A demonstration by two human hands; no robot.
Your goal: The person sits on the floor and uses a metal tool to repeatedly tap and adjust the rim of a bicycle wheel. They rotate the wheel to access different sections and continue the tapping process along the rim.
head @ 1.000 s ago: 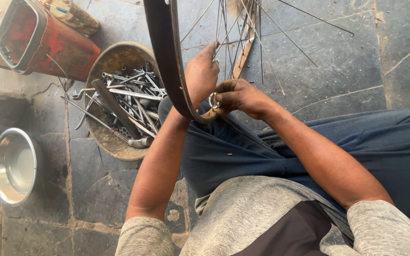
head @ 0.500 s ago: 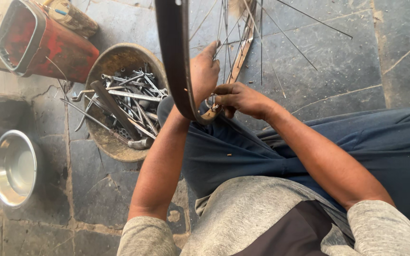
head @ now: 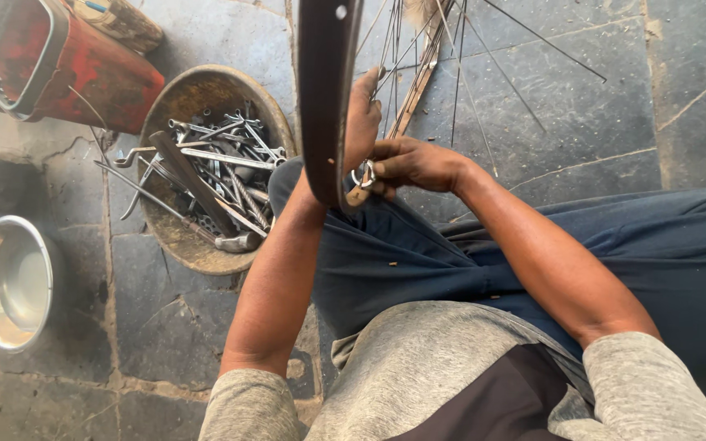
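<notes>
1. Wheel rim (head: 323, 98) stands upright over the lap, spokes (head: 451, 73) fanning to the far side.
2. Left hand (head: 361, 122) braces the rim's inner side, fingers wrapped round it.
3. Right hand (head: 414, 163) pinches a small metal ring tool (head: 363, 175) at the rim.
4. Judged step: adjusting a spoke end; turning it calls for a steady rim.
5. Bowl of wrenches (head: 206, 175) lies left; steel bowl (head: 11, 282) near left.

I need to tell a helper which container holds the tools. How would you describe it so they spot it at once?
Start from the dark wheel rim the left hand steadies. Just beside it on the stone floor sits a round, rusty shallow pan heaped with spanners. Unlike the empty shiny steel bowl and red can, it is full.
</notes>
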